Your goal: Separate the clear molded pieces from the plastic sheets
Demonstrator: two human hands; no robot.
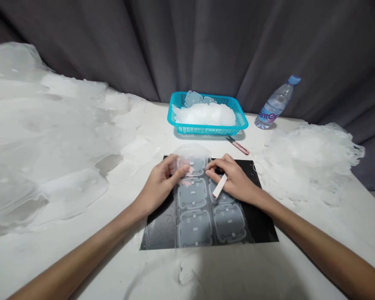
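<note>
At ten o'clock from the middle of our work we have a heap of translucent plastic sheets [65,129], which we should keep apart from our left forearm. Our left hand [161,179] grasps the clear moulded sheet [193,196] near its top, thumb above and fingers seen through the plastic beneath; this firm but gentle pinch seems right, because a thin film can bend easily. The sheet itself lies over the black mat [159,229], its panels in two columns, and the dark ground helps us to see each outline. At twelve o'clock stands the turquoise basket [242,123] with white pieces inside. Our right hand [237,177] holds a white stick-shaped tool [220,186], its reddish end toward seven o'clock; the other end is hidden, so we should take care of the left fingers nearby. Whether the right fingertips also pinch the sheet, we cannot tell. The thread snips [242,148] and the water bottle [276,104] are at one o'clock, and a second plastic heap [306,158] is between two and three.
</note>
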